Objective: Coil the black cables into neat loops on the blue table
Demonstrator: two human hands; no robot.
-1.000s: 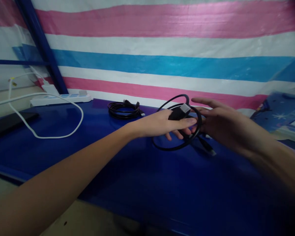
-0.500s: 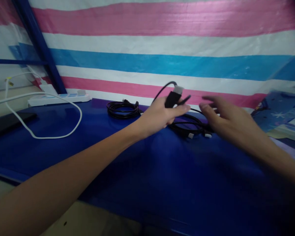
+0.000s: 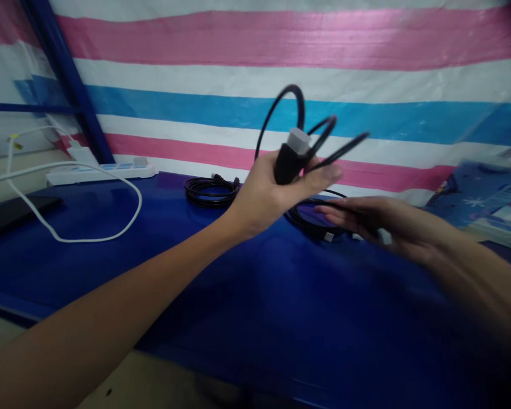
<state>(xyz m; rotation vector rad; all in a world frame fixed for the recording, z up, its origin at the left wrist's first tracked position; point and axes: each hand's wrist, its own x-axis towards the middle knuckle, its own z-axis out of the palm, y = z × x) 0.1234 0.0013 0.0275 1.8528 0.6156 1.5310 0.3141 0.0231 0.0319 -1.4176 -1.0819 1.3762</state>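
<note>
Head camera, close above hands (image 3: 264, 193), facing forward and down.

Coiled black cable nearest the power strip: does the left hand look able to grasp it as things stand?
Probably not: the left hand is near the coiled cable, but its fingers hold another black cable with a plug.
</note>
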